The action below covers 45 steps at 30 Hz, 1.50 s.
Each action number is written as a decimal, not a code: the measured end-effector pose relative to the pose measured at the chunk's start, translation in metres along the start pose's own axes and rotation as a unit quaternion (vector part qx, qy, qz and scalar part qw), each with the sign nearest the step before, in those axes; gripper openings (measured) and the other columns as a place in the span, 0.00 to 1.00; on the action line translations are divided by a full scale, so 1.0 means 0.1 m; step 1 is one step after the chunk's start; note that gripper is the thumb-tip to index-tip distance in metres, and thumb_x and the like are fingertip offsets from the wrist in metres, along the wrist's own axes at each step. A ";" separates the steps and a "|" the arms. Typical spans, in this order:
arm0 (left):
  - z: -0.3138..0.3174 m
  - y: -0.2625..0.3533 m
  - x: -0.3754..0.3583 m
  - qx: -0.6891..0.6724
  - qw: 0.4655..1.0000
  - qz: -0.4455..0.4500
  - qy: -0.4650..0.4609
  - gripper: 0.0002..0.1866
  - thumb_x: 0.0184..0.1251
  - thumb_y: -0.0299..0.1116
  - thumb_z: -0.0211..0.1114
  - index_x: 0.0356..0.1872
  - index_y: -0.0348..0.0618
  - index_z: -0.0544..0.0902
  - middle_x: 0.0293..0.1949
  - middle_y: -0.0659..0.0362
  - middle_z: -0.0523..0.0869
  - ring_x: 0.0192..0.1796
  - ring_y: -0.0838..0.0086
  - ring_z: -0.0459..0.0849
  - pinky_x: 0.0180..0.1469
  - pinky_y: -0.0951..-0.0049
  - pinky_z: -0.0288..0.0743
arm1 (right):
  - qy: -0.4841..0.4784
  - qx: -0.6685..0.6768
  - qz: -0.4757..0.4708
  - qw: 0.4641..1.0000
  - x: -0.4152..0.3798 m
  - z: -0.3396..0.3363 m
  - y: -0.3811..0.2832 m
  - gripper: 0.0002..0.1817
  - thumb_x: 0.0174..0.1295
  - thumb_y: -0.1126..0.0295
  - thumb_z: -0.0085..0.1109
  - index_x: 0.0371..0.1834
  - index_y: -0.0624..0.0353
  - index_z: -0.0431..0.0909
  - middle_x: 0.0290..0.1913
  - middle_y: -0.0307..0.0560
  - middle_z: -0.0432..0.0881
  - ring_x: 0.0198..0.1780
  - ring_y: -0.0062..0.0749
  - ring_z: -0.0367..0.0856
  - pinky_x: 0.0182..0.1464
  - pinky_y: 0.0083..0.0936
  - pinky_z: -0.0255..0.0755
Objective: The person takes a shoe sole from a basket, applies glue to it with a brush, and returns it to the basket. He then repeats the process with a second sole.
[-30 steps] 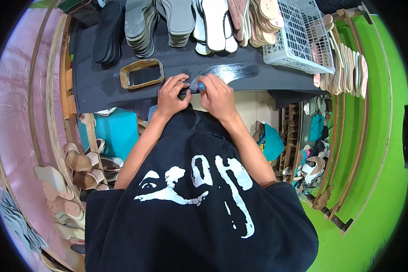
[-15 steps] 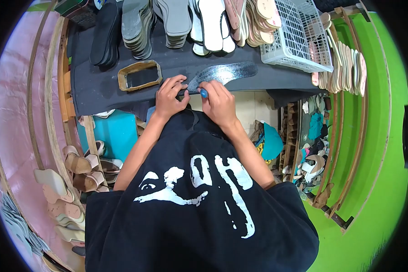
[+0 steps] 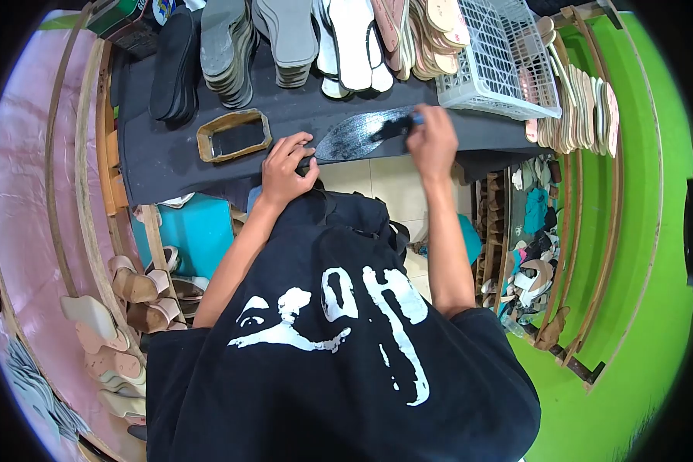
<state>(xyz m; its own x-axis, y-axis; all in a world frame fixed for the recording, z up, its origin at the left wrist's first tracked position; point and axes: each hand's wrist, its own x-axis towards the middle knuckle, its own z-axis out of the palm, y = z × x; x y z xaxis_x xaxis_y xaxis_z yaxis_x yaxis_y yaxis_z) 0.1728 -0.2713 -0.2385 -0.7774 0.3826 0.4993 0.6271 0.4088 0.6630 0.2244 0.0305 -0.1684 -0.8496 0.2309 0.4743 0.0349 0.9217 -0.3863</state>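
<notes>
A black insole, glossy and wet-looking on top, lies flat near the front edge of the dark table. My left hand is at its left end, with thumb and bent fingers at the tip. In my right hand is a brush with a blue handle, held over the insole's right end; its dark head is smeared by motion. To the left of my left hand stands an open, eight-sided tan container, with a dark inside.
Stacks of black insoles, grey insoles, white insoles and pinkish insoles line the back. A white plastic crate stands at the back right. Shoes sit on the left rack.
My right hand has moved right, carrying the brush from the insole's left end to its right end. My left hand has stayed at the left tip.
</notes>
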 end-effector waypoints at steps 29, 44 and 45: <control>-1.12 0.16 -0.08 -0.030 0.998 -0.047 -0.022 0.13 0.60 0.20 0.75 0.48 0.38 0.90 0.58 0.53 0.93 0.54 0.57 0.92 0.57 0.60 0.87 | 0.010 0.380 0.162 0.911 -0.12 0.45 -1.58 0.09 0.69 0.76 0.76 0.47 0.62 0.85 0.41 0.47 0.91 0.39 0.25 0.91 0.42 0.25 0.84; -1.79 -0.46 0.06 0.081 0.991 -0.099 -0.038 0.36 0.70 0.37 0.78 0.77 0.38 0.77 0.72 0.47 0.82 0.75 0.48 0.78 0.81 0.48 0.68 | -0.135 0.292 0.137 0.937 0.32 0.91 -2.26 0.14 0.64 0.68 0.83 0.41 0.64 0.86 0.25 0.41 0.85 0.27 0.19 0.78 0.32 0.27 0.74; -1.81 -0.46 0.05 0.081 0.990 -0.107 -0.041 0.36 0.70 0.36 0.78 0.77 0.38 0.77 0.72 0.46 0.83 0.75 0.47 0.78 0.81 0.48 0.68 | -0.153 0.278 0.149 0.936 0.34 0.87 -2.24 0.15 0.65 0.67 0.83 0.44 0.64 0.86 0.27 0.39 0.85 0.29 0.18 0.78 0.34 0.24 0.75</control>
<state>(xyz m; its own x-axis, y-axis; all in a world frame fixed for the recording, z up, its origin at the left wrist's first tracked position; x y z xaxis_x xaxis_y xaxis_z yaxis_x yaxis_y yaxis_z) 0.1313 -0.4377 -0.1653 -0.8906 0.3368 0.3056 0.4537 0.6130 0.6468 0.1414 -0.1955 -0.1344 -0.9596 0.2740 0.0635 0.0876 0.5055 -0.8584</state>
